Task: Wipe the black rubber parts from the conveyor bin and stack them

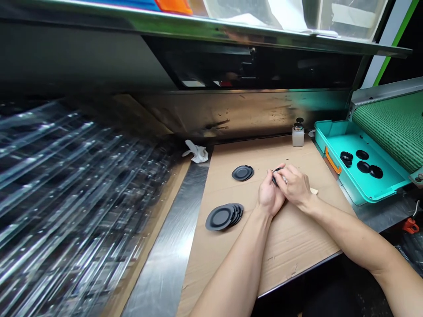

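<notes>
A big brown cardboard sheet (280, 259) covers the table. At 9 o'clock from the hands is a big, blurry pile of clear plastic sheets (76, 198), and a shiny metal strip (161, 259) runs between that pile and the cardboard. At 2 o'clock is a green ridged mat (393, 127), with a teal tray (363, 182) in front of it. The tray has an orange handle (332, 160) and holds a few black rubber discs (362, 160).

On the cardboard, a leaning stack of black discs (224, 216) sits at 8 o'clock, and a smaller stack (243, 173) sits at 10 o'clock. Farther out at 10 o'clock lies a white rag (197, 152). A small white bottle (298, 136) with a black top stands at 12 o'clock.

The left hand (270, 193) and right hand (294, 185) meet in the middle of the cardboard. Their fingers are closed, gripping a small black piece (275, 178), which is partly hidden. A little tan block (313, 191) lies just beside the right hand at 3 o'clock.
</notes>
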A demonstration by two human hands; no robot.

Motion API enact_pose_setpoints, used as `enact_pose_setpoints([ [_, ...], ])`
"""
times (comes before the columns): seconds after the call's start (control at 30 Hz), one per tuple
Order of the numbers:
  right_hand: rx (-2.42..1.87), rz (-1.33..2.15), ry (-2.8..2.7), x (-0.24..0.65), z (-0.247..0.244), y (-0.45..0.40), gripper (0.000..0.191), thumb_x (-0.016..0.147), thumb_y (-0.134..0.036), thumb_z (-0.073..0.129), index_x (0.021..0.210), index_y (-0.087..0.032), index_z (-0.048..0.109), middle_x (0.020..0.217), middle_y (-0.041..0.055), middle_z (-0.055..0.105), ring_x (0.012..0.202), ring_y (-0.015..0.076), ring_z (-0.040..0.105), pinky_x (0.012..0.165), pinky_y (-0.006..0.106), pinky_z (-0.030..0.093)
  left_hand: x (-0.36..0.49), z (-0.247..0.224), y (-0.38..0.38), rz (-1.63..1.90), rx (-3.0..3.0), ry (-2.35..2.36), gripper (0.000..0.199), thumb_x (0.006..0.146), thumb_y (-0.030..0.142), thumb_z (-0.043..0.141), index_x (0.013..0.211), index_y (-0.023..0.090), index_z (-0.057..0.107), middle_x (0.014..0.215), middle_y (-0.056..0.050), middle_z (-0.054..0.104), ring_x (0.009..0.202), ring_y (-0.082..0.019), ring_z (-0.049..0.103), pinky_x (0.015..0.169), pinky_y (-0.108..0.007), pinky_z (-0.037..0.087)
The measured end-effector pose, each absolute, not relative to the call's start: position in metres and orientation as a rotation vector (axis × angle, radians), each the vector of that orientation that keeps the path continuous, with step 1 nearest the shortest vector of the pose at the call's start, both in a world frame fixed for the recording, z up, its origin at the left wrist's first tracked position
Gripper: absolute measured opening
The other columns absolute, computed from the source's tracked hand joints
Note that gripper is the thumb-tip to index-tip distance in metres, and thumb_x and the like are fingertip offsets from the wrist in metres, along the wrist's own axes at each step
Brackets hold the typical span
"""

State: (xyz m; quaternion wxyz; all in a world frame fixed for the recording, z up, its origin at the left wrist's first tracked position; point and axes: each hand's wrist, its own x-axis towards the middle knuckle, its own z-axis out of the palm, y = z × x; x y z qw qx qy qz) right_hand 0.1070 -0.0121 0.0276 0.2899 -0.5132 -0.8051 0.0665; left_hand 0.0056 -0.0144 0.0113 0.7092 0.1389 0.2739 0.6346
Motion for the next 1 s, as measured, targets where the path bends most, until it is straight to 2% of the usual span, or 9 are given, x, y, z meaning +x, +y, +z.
enact_pose_setpoints([
  [0.13, -1.101, 0.175, -2.461, 0.113, 0.026, -0.018, 0.031, 0.105, -0.034, 0.051, 0.128, -0.023, 0.069, 0.117, 0.0076, 0.067, 0.098, 0.0187, 0.06, 0.08, 0.027, 0.046, -0.008, 0.007, -0.014, 1.404, 0.31, 0.641, 0.045, 0.105, 0.044, 0.035, 0.112, 0.016, 0.069, 0.121, -0.015, 0.073, 0.116, -0.027, 0.069, 0.107, -0.05, 0.052],
  [0.23, -1.008, 0.157, -2.55, 0.118, 0.025, -0.012, 0.03, 0.105, -0.029, 0.05, 0.124, -0.022, 0.071, 0.113, 0.0084, 0.067, 0.097, 0.019, 0.058, 0.083, 0.029, 0.047, -0.008, 0.003, -0.013, 1.385, 0.321, 0.623, 0.044, 0.103, 0.045, 0.038, 0.112, 0.015, 0.07, 0.123, -0.016, 0.072, 0.116, -0.028, 0.069, 0.107, -0.052, 0.051],
  [0.4, -1.196, 0.073, -2.359, 0.108, 0.026, -0.008, 0.033, 0.106, -0.027, 0.043, 0.124, -0.02, 0.069, 0.114, 0.0103, 0.066, 0.104, 0.0204, 0.058, 0.086, 0.029, 0.046, 0.005, 0.005, -0.012, 1.376, 0.308, 0.581, 0.047, 0.105, 0.042, 0.035, 0.112, 0.014, 0.071, 0.121, -0.016, 0.073, 0.119, -0.026, 0.068, 0.108, -0.046, 0.051],
  [0.57, -0.994, 0.129, -2.529, 0.105, 0.025, -0.019, 0.026, 0.103, -0.028, 0.049, 0.111, -0.02, 0.073, 0.107, 0.0079, 0.067, 0.095, 0.0195, 0.058, 0.08, 0.029, 0.046, -0.002, 0.012, -0.014, 1.385, 0.223, 0.621, 0.049, 0.107, 0.045, 0.033, 0.109, 0.014, 0.071, 0.113, -0.012, 0.075, 0.112, -0.026, 0.071, 0.107, -0.047, 0.052],
  [0.7, -1.097, 0.027, -2.425, 0.109, 0.025, -0.017, 0.029, 0.105, -0.024, 0.044, 0.108, -0.019, 0.072, 0.108, 0.009, 0.068, 0.099, 0.0202, 0.057, 0.089, 0.03, 0.045, -0.005, 0.012, -0.014, 1.367, 0.248, 0.577, 0.049, 0.107, 0.043, 0.033, 0.108, 0.013, 0.071, 0.119, -0.015, 0.074, 0.117, -0.026, 0.07, 0.108, -0.046, 0.052],
  [0.83, -1.138, -0.034, -2.466, 0.113, 0.025, -0.011, 0.027, 0.105, -0.026, 0.046, 0.107, -0.02, 0.072, 0.106, 0.0087, 0.067, 0.095, 0.02, 0.057, 0.081, 0.029, 0.044, -0.004, 0.009, -0.013, 1.407, 0.27, 0.606, 0.048, 0.107, 0.042, 0.034, 0.106, 0.014, 0.073, 0.119, -0.015, 0.074, 0.118, -0.026, 0.069, 0.108, -0.046, 0.052],
  [1.0, -1.325, -0.12, -2.314, 0.114, 0.022, -0.007, 0.031, 0.108, -0.025, 0.039, 0.11, -0.018, 0.07, 0.107, 0.0105, 0.067, 0.099, 0.0206, 0.059, 0.084, 0.029, 0.044, 0.001, 0.01, -0.014, 1.402, 0.236, 0.608, 0.047, 0.109, 0.036, 0.032, 0.112, 0.011, 0.072, 0.109, -0.012, 0.077, 0.115, -0.02, 0.07, 0.108, -0.036, 0.052],
])
